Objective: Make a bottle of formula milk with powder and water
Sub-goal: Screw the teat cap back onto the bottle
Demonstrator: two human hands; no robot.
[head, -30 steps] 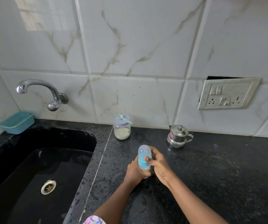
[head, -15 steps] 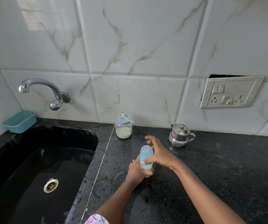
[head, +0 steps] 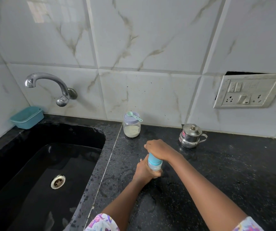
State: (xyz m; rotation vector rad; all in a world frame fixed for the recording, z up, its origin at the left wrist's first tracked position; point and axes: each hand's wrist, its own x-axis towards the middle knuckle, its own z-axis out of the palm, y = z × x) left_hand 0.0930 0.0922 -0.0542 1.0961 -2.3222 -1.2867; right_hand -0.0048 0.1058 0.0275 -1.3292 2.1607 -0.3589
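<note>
Gripping the baby bottle [head: 154, 164] with both hands, I am holding it roughly upright toward the middle of the black speckled table [head: 225, 172], just right of the pale seam that runs along the sink's side. My left hand [head: 143, 171] is wrapping its fingers round the clear lower body of the bottle. My right hand [head: 158, 150] is coming down over the top, fingers curled round the cap so that it is hidden, and only the teal collar is showing between my two hands. I cannot tell whether the bottle's base is resting on the table or hanging just above it, because my left hand is covering it.

At the table's back edge, against the wall tiles, the powder jar [head: 132, 129] is standing with a layer of pale powder in its bottom and its lilac lid on. A green scoop [head: 133, 115] is lying across that lid, its handle sticking out to the right. Farther right along the same back edge, well apart from the jar, a small steel pot [head: 191, 136] is sitting with its knobbed lid on and its handle pointing right.

The black sink [head: 77, 129] is taking up the table's left part, its drain showing pale at the bottom. A chrome tap [head: 50, 84] is reaching out from the wall above it, and a teal tub [head: 27, 116] is sitting at the sink's back left corner. A switch plate [head: 248, 90] is hanging on the wall above the table's right part.
</note>
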